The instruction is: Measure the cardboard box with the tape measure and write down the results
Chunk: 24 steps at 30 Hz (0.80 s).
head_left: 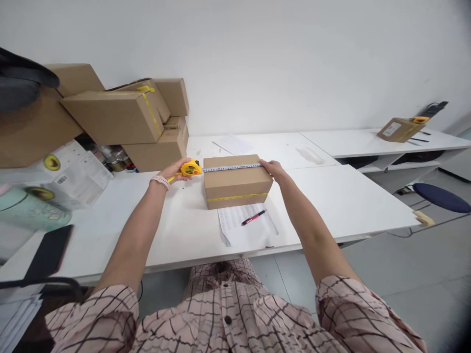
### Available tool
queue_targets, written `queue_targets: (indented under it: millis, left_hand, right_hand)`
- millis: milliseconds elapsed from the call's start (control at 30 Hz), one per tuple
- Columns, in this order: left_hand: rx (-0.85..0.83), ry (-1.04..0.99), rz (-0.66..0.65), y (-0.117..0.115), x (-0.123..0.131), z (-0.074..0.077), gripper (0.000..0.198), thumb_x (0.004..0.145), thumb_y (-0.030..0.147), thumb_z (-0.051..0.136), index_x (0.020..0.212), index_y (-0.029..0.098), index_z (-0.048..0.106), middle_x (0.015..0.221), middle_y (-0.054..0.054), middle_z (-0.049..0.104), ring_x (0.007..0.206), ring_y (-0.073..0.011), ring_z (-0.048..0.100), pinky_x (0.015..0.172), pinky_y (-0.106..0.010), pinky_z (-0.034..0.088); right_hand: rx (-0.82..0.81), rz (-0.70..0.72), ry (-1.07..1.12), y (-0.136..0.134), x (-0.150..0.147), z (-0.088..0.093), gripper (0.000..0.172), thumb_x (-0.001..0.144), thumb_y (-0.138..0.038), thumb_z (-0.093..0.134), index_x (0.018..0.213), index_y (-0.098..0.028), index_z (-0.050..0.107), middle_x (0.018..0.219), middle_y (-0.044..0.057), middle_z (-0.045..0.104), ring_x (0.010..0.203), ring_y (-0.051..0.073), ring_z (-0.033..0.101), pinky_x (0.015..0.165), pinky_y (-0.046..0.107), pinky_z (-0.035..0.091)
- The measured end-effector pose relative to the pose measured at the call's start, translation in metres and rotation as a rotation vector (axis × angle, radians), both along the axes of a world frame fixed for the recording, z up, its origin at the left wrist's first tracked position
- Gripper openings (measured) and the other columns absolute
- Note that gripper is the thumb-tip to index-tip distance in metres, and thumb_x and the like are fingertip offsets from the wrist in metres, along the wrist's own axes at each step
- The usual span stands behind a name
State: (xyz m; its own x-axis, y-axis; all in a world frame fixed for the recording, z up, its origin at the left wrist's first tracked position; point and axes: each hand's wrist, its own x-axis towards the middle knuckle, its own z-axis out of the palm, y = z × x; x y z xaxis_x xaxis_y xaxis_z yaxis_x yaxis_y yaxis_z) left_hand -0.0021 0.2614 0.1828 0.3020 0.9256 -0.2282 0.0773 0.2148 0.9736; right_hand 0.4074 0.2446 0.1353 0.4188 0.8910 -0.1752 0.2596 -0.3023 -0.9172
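Observation:
A small brown cardboard box (235, 184) with yellow tape stands on the white table (331, 201). My left hand (174, 170) grips a yellow tape measure (190, 168) at the box's far left corner. Its blade (231, 167) runs along the box's far top edge. My right hand (271, 167) pinches the blade's end at the far right corner. In front of the box lies a printed sheet (246, 225) with a red pen (253, 217) on it.
Several larger cardboard boxes (121, 117) are stacked at the back left. White packets (73, 176) and a dark phone (49, 250) lie on the left. Another box (399, 129) sits on a far right table. A blue stool (441, 196) stands at the right.

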Motion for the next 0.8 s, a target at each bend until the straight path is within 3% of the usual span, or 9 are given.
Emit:
queue_targets:
  millis: [200, 433, 800]
  left_hand:
    - [0.024, 0.02, -0.029, 0.003, 0.002, -0.006, 0.047, 0.076, 0.051, 0.073, 0.106, 0.014, 0.068, 0.087, -0.01, 0.074, 0.053, -0.0146, 0.066, 0.043, -0.02, 0.049]
    - [0.02, 0.028, -0.046, 0.007, -0.002, -0.01, 0.051, 0.075, 0.054, 0.074, 0.103, 0.013, 0.068, 0.081, -0.009, 0.074, 0.052, -0.0145, 0.066, 0.044, -0.02, 0.049]
    - [0.005, 0.024, -0.041, 0.005, -0.005, -0.01, 0.052, 0.077, 0.054, 0.074, 0.109, 0.013, 0.067, 0.085, -0.01, 0.074, 0.051, -0.0134, 0.064, 0.044, -0.02, 0.048]
  right_hand:
    - [-0.035, 0.002, 0.019, -0.002, -0.008, -0.003, 0.037, 0.082, -0.053, 0.071, 0.083, -0.018, 0.061, 0.096, 0.011, 0.071, 0.081, 0.019, 0.064, 0.061, 0.027, 0.048]
    - [-0.028, -0.004, -0.025, -0.003, -0.007, -0.003, 0.037, 0.084, -0.05, 0.069, 0.071, -0.019, 0.056, 0.08, 0.007, 0.066, 0.069, 0.016, 0.058, 0.055, 0.026, 0.043]
    - [0.019, -0.009, -0.174, -0.001, -0.008, -0.007, 0.04, 0.084, -0.05, 0.068, 0.061, -0.023, 0.05, 0.061, 0.002, 0.055, 0.061, 0.016, 0.051, 0.057, 0.03, 0.041]
